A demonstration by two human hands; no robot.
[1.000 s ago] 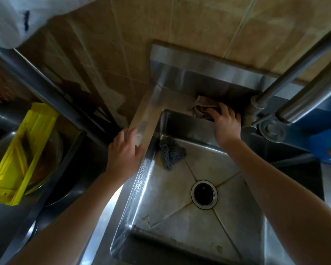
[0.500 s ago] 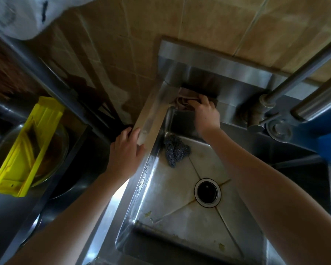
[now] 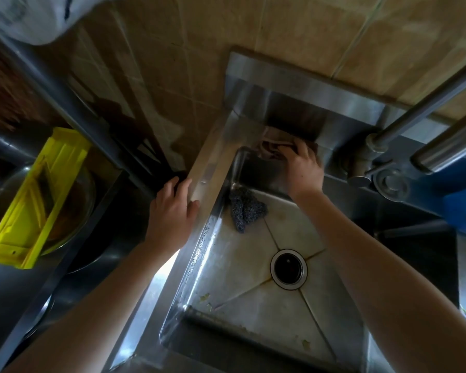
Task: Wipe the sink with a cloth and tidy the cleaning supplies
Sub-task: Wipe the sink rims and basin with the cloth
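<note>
A steel sink (image 3: 213, 168) fills the middle of the view, with a round drain (image 3: 288, 269) in its stained floor. My right hand (image 3: 301, 168) presses a crumpled brownish cloth (image 3: 271, 146) onto the sink's back rim near the far left corner, fingers closed on it. My left hand (image 3: 171, 211) rests flat on the sink's left rim, fingers apart, holding nothing. A dark steel-wool scrubber (image 3: 245, 207) lies inside the basin against the far left corner.
Faucet pipes (image 3: 425, 103) rise at the back right. A yellow plastic tray (image 3: 35, 200) lies across a glass bowl (image 3: 84, 195) at the left. A blue object (image 3: 460, 214) sits at the right edge. Food scraps (image 3: 306, 344) dot the basin floor.
My right hand has slid the cloth leftward along the back rim from near the faucet base toward the far left corner. The left hand has stayed on the left rim.
</note>
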